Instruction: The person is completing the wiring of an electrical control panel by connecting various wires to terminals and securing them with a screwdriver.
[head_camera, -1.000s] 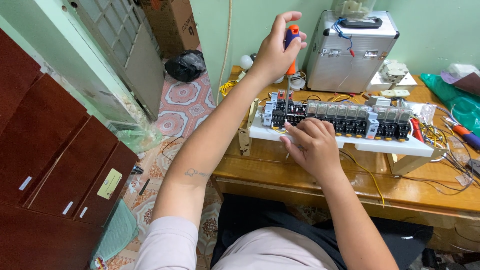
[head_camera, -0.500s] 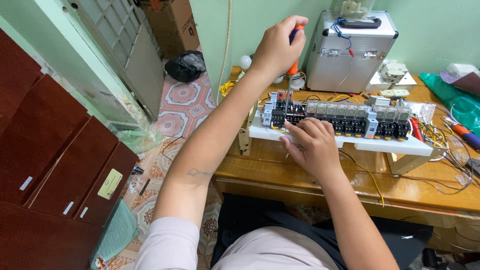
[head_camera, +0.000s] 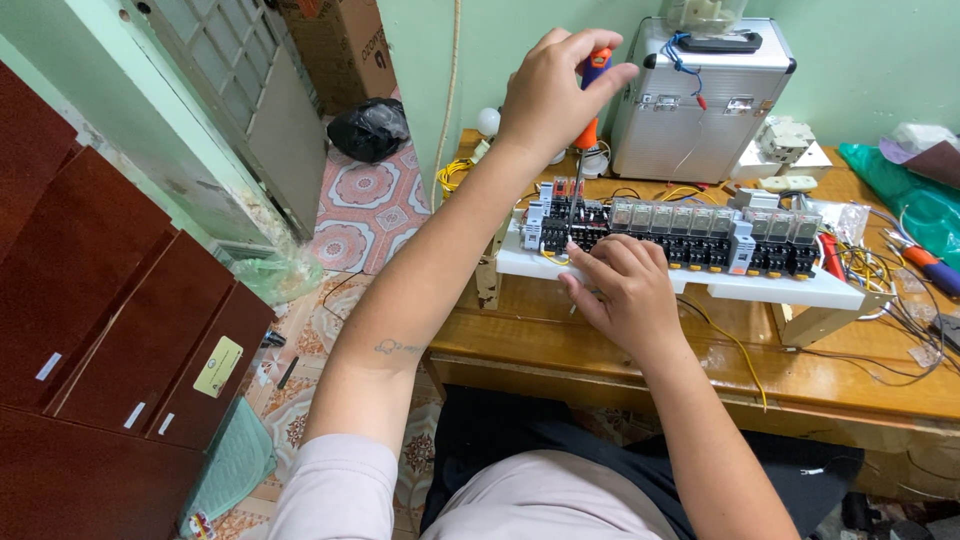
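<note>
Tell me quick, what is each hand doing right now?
Left hand: closed around the orange-and-blue screwdriver, tip down on the row of relays.
Right hand: fingers curled against the front of the relays; whether it grips anything cannot be told.

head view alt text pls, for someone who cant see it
Left hand holds an orange-handled screwdriver upright, tip down on a row of relay blocks on a white board; right hand rests at the row's front edge. Behind stands a silver case.

2 hands (head_camera: 556, 92) — 1 screwdriver (head_camera: 588, 105), 1 metal case (head_camera: 699, 98).
</note>
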